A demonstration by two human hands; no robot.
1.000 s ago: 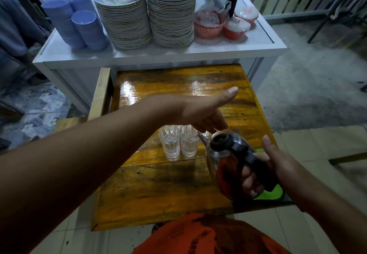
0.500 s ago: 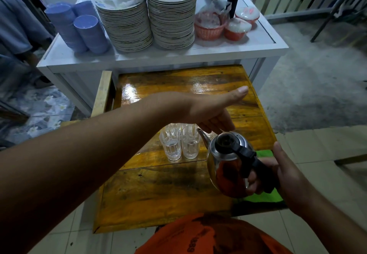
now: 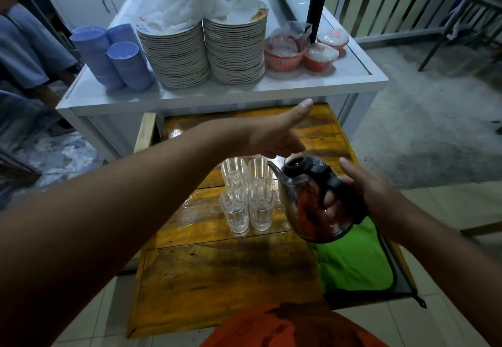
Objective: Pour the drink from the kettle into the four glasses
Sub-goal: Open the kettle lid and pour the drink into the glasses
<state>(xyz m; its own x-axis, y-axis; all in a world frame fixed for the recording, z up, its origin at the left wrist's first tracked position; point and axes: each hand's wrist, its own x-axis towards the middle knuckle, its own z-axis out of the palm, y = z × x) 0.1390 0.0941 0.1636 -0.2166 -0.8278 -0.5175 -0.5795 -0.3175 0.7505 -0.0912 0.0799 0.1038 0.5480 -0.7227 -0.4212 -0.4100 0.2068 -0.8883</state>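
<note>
Four empty glasses [image 3: 246,194] are still waiting mid-table, the kettle [image 3: 315,200], gripped by the right hand [image 3: 358,192], hanging at their 3 o'clock while the left hand [image 3: 274,135] is hovering relaxed above.

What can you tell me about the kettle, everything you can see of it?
The kettle has a shiny rounded metal body, a thin curved spout and a black lid and handle. It mirrors reddish tones. The right hand grips the handle and holds it in the air above the wooden table, spout aimed at the four glasses. The left hand hovers above the lid.
</note>
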